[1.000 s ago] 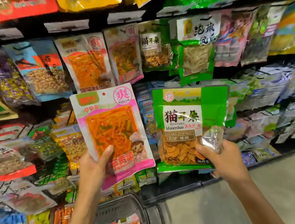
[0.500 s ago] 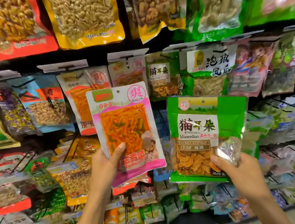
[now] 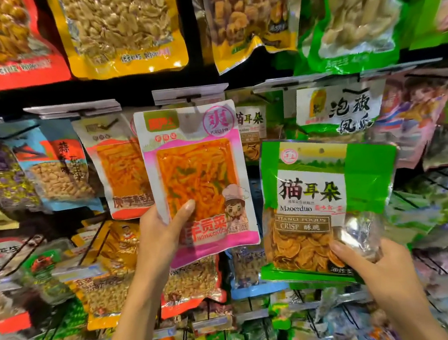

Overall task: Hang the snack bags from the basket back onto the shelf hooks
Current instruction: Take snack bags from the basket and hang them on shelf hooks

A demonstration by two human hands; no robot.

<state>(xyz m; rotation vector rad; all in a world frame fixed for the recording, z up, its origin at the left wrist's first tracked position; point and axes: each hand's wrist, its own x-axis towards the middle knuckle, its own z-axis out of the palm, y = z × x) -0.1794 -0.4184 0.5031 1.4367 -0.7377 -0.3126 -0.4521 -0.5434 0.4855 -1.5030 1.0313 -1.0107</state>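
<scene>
Your left hand (image 3: 163, 233) grips the pink bag (image 3: 198, 173) of orange strips by its lower left corner, thumb laid across the front and fingers curled behind. Your right hand (image 3: 378, 266) pinches the green bag (image 3: 318, 186) of crisps at its lower right corner, thumb on the clear window. Both hands are closed on their bags, and neither bag is on a hook yet.

A second ago you held both bags low, with the basket in sight beneath them. Now you have lifted them and tipped your head up, so the basket has dropped out of view and the top row of big bags fills the upper frame. The pink bag has risen the most. Its top edge now sits just under the grey tag plate (image 3: 189, 95), where a dark wire hook pokes out, and it appears to touch or overlap the plate's lower edge. The green bag trails below and to the right of that plate.

This looks like the start of hanging the pink bag. A matching hung pink bag (image 3: 121, 168) shows just below and left of the plate, so you seem to be at the right row. You cannot see the hang hole in the pink bag's top strip here, so find it against the hook tip before pushing. The hung crisps bags (image 3: 251, 127) sit just below and right of the plate, a likely home for the green bag next.
</scene>
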